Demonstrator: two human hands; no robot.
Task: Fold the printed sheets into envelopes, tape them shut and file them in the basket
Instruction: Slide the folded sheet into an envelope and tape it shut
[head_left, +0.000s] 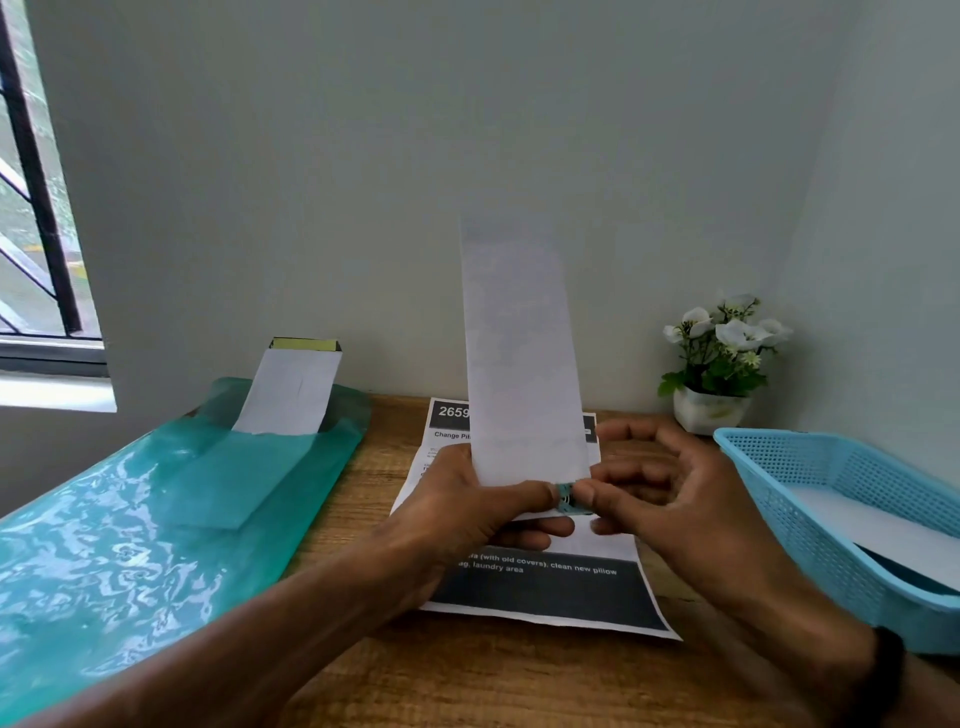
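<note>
Both hands (467, 499) (670, 493) hold a folded sheet (519, 353) upright above a printed sheet (545, 587).

Only readable print was on the printed sheet (540, 587) lying flat on the desk: white digits "2659" in its top black header band, cut off where the folded strip (522, 364) covered the rest, and just below them a bold line starting "Change Pil", also cut off. The sheet's lower dark band carried white text, partly hidden by the left hand (467, 509): "(with old covers), clean new pillow" and under it "laundry area". The small body text in between was too fine to read, and the strip itself showed no legible print.
</note>
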